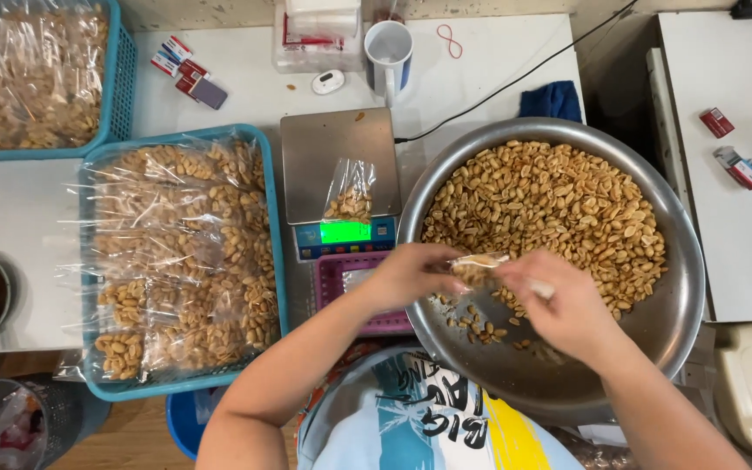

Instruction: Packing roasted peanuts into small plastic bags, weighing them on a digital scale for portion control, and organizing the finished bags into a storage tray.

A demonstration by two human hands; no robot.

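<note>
My left hand (pixel 411 274) pinches a small clear plastic bag (pixel 479 268) over the near rim of a large metal bowl (pixel 681 300) full of roasted peanuts (pixel 550 204). My right hand (pixel 563 305) meets the bag from the right and grips a white scoop-like handle (pixel 540 288); its working end is hidden. A second small bag of peanuts (pixel 350 196) rests on a digital scale (pixel 337 157) with a green lit display (pixel 345 231).
A blue basket (pixel 276 244) of filled peanut bags lies left of the scale, another blue basket (pixel 119 78) at top left. A pink tray (pixel 328 278) sits under my left wrist. A mug (pixel 389 52), a blue cloth (pixel 552 100) and a cable (pixel 515 83) lie behind.
</note>
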